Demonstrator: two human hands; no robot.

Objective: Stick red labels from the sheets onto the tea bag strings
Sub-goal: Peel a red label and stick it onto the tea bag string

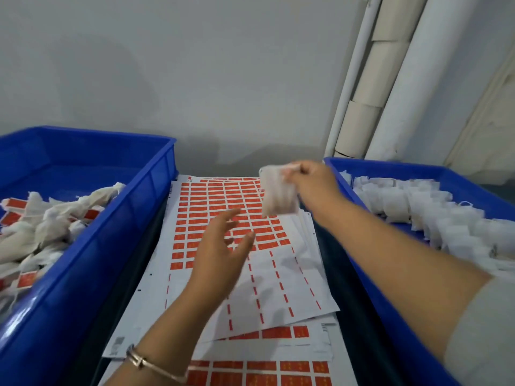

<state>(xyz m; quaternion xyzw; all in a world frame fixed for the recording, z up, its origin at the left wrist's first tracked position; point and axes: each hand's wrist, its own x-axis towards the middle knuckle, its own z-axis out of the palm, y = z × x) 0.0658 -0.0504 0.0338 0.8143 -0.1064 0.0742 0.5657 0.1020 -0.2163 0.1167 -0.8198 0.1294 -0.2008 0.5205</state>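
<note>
A stack of white sheets [278, 277] with rows of red labels [211, 207] lies between two blue bins; the top sheet's near half is stripped of labels. My right hand [309, 181] pinches a white tea bag [278, 195] by its top and holds it, blurred, above the far end of the sheets. My left hand [220, 257] hovers over the middle of the top sheet with its fingers spread and holds nothing. No string is visible on the held bag.
The blue bin on the left [92, 257] holds tea bags with red labels attached. The blue bin on the right [370, 274] holds plain white tea bags [412, 201]. White and beige pipes [390, 79] run up the wall at the back right.
</note>
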